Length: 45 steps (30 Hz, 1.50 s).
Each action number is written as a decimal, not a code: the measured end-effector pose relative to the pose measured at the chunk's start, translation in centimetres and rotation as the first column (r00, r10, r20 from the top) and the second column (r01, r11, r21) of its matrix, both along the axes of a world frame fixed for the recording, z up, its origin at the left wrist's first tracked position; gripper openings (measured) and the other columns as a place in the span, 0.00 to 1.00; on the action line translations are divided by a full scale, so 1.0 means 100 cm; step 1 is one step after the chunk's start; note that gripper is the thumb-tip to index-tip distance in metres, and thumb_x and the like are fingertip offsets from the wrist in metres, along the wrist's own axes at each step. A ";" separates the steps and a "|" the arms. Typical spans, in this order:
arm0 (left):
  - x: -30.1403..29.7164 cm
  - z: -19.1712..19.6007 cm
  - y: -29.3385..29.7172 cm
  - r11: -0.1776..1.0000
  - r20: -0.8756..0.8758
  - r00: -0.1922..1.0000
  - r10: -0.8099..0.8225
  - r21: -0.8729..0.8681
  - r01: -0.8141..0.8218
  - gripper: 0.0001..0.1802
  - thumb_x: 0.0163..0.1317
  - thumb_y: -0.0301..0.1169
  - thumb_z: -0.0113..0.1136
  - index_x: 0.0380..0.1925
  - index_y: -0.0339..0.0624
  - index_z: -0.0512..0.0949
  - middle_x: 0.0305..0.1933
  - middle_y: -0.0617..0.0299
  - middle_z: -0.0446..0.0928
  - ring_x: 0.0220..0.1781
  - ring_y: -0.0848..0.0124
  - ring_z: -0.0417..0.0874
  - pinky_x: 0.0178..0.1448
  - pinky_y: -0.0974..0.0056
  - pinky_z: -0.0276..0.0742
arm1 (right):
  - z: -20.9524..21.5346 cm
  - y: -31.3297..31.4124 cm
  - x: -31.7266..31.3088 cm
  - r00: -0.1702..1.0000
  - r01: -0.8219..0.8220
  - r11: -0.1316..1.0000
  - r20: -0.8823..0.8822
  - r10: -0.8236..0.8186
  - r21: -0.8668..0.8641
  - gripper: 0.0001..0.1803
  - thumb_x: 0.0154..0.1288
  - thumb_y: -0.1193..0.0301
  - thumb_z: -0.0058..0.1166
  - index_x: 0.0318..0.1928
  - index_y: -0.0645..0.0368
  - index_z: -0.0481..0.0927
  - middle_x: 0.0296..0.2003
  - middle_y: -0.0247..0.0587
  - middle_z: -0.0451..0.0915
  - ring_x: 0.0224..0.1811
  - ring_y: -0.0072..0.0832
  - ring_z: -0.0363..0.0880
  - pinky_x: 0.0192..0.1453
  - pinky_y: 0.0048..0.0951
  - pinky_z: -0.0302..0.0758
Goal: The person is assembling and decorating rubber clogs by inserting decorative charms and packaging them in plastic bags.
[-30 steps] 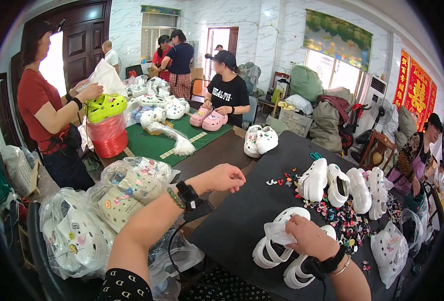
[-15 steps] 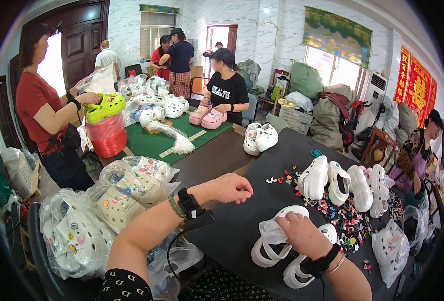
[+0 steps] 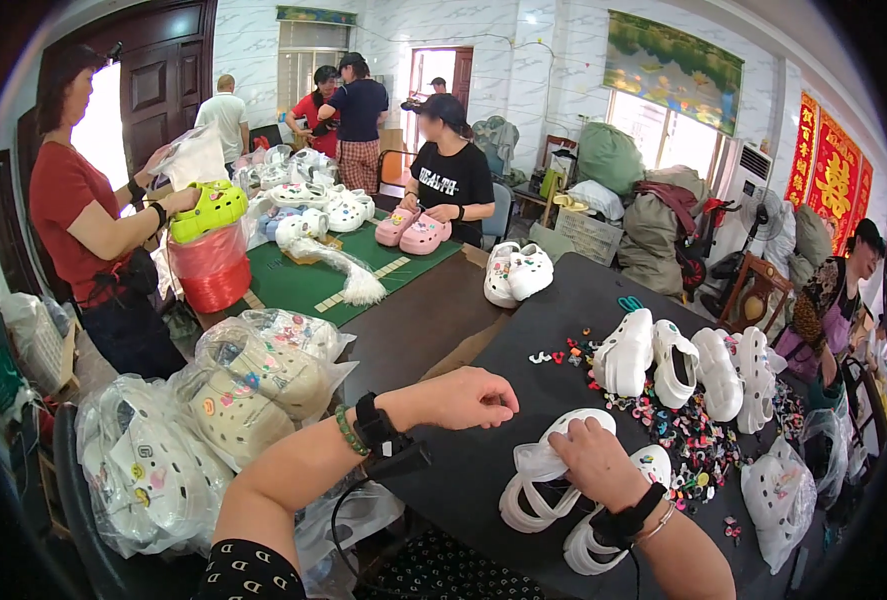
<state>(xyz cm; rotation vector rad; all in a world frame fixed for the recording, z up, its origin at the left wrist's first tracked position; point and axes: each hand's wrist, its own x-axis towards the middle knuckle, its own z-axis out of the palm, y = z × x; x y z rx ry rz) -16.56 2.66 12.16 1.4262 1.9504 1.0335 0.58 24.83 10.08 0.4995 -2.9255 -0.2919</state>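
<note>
Right hand [image 3: 591, 458] grips a white clog [image 3: 543, 478] on the black mat [image 3: 523, 350], left hand [image 3: 473, 397] loosely curled and empty above it; 4 clogs [image 3: 678, 360] stand finished, charm pile [image 3: 683, 435] remains.

head cam: sitting on the person's head | looking down and forward over table [image 3: 563, 300] | hands [image 3: 473, 397] lying close below | room curving toward rim | no second view overlapping

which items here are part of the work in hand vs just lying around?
In hand: right hand on white clog; second white clog; left hand; small charms.
Lying about: bagged clogs; pink clogs; red bucket.
</note>
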 end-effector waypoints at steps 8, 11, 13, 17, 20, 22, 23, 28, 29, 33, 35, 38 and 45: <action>0.015 0.005 -0.001 1.000 -0.059 0.998 -0.029 -0.005 0.029 0.14 0.68 0.34 0.58 0.48 0.38 0.79 0.34 0.62 0.82 0.36 0.75 0.81 0.44 0.67 0.76 | -0.002 0.001 0.002 1.000 0.011 1.000 -0.004 -0.011 -0.024 0.17 0.56 0.75 0.54 0.48 0.58 0.77 0.38 0.47 0.74 0.42 0.40 0.76 0.40 0.37 0.77; 0.018 0.005 -0.003 0.997 -0.081 0.997 -0.017 0.075 0.023 0.13 0.65 0.35 0.59 0.43 0.37 0.80 0.29 0.59 0.82 0.31 0.71 0.82 0.39 0.64 0.76 | -0.002 0.001 0.002 1.000 -0.001 1.000 -0.014 0.001 -0.024 0.17 0.55 0.75 0.55 0.48 0.59 0.77 0.38 0.47 0.74 0.41 0.40 0.75 0.40 0.38 0.77; 0.020 0.011 -0.004 0.999 -0.088 0.995 -0.036 -0.023 0.034 0.14 0.68 0.36 0.58 0.48 0.40 0.79 0.34 0.62 0.82 0.36 0.74 0.81 0.44 0.66 0.75 | -0.001 0.001 0.002 1.000 0.004 0.999 0.000 -0.004 -0.040 0.18 0.54 0.76 0.57 0.48 0.59 0.77 0.38 0.47 0.74 0.41 0.40 0.75 0.40 0.38 0.76; 0.022 0.009 -0.005 0.999 -0.090 0.995 -0.039 -0.013 0.038 0.14 0.68 0.35 0.58 0.48 0.40 0.79 0.33 0.62 0.82 0.36 0.73 0.81 0.44 0.66 0.75 | -0.002 0.001 0.001 1.000 0.009 0.999 -0.001 -0.009 -0.042 0.18 0.53 0.76 0.57 0.48 0.59 0.77 0.38 0.47 0.74 0.41 0.41 0.75 0.40 0.38 0.76; 0.025 0.008 -0.004 0.998 -0.116 0.992 -0.057 0.002 0.058 0.14 0.68 0.35 0.58 0.48 0.39 0.79 0.33 0.61 0.81 0.36 0.73 0.80 0.44 0.66 0.75 | -0.001 0.001 0.001 1.000 0.019 0.999 0.010 -0.019 -0.049 0.19 0.52 0.76 0.58 0.48 0.59 0.77 0.38 0.47 0.74 0.41 0.41 0.75 0.40 0.38 0.76; 0.028 0.005 -0.004 0.993 -0.110 0.993 -0.041 0.108 0.053 0.12 0.66 0.34 0.60 0.43 0.37 0.80 0.28 0.57 0.81 0.30 0.67 0.80 0.39 0.62 0.75 | 0.001 0.000 0.003 1.000 0.012 0.999 -0.002 -0.012 -0.046 0.19 0.52 0.75 0.59 0.47 0.60 0.77 0.38 0.48 0.74 0.41 0.41 0.75 0.40 0.38 0.76; 0.028 0.004 -0.004 0.993 -0.110 0.993 -0.039 0.108 0.051 0.12 0.66 0.34 0.60 0.43 0.37 0.80 0.28 0.57 0.81 0.30 0.67 0.80 0.39 0.62 0.75 | 0.001 0.000 0.002 1.000 0.010 0.999 -0.002 -0.010 -0.047 0.19 0.52 0.75 0.59 0.47 0.60 0.77 0.38 0.48 0.74 0.41 0.41 0.75 0.40 0.38 0.76; 0.029 0.012 -0.006 0.998 -0.136 0.988 -0.070 -0.010 0.069 0.14 0.68 0.36 0.58 0.48 0.39 0.79 0.34 0.60 0.81 0.36 0.73 0.79 0.44 0.66 0.75 | -0.001 0.000 -0.001 0.999 0.033 0.998 0.020 -0.032 -0.047 0.19 0.51 0.75 0.60 0.46 0.60 0.77 0.38 0.48 0.74 0.41 0.42 0.76 0.40 0.38 0.77; 0.029 0.012 -0.005 0.997 -0.137 0.988 -0.072 -0.010 0.071 0.14 0.68 0.36 0.58 0.48 0.39 0.79 0.34 0.60 0.81 0.36 0.73 0.79 0.44 0.66 0.75 | -0.001 -0.001 0.000 0.999 0.035 0.998 0.019 -0.035 -0.047 0.19 0.51 0.75 0.60 0.46 0.60 0.77 0.38 0.48 0.74 0.41 0.42 0.76 0.40 0.38 0.77; 0.030 0.009 -0.006 0.991 -0.144 0.988 -0.060 0.112 0.077 0.12 0.66 0.35 0.59 0.43 0.37 0.80 0.28 0.55 0.81 0.30 0.65 0.80 0.39 0.61 0.75 | 0.002 -0.002 0.000 0.999 0.035 0.999 0.026 -0.034 -0.038 0.19 0.51 0.75 0.61 0.46 0.59 0.77 0.38 0.48 0.74 0.42 0.42 0.77 0.41 0.38 0.78; 0.031 0.012 -0.008 0.992 -0.146 0.988 -0.052 0.103 0.068 0.12 0.66 0.35 0.59 0.43 0.37 0.80 0.28 0.56 0.80 0.30 0.66 0.80 0.39 0.61 0.75 | 0.001 -0.002 -0.003 0.999 0.026 0.999 0.027 -0.025 -0.044 0.19 0.51 0.75 0.62 0.46 0.59 0.77 0.38 0.48 0.74 0.42 0.42 0.77 0.41 0.38 0.78; 0.031 0.017 -0.006 0.997 -0.144 0.986 -0.081 -0.017 0.079 0.14 0.68 0.36 0.58 0.48 0.38 0.79 0.33 0.59 0.81 0.36 0.72 0.80 0.44 0.65 0.75 | 0.001 0.001 -0.001 0.999 0.031 0.999 0.022 -0.030 -0.030 0.19 0.51 0.75 0.62 0.46 0.59 0.77 0.38 0.48 0.75 0.42 0.42 0.77 0.41 0.38 0.78; 0.040 0.007 -0.005 0.994 -0.124 0.987 -0.103 0.008 0.105 0.14 0.69 0.36 0.58 0.48 0.38 0.79 0.35 0.58 0.82 0.36 0.71 0.81 0.45 0.65 0.76 | -0.001 0.001 -0.001 1.000 0.015 0.999 0.026 -0.013 -0.052 0.18 0.51 0.75 0.61 0.46 0.59 0.78 0.39 0.47 0.76 0.42 0.42 0.77 0.41 0.39 0.78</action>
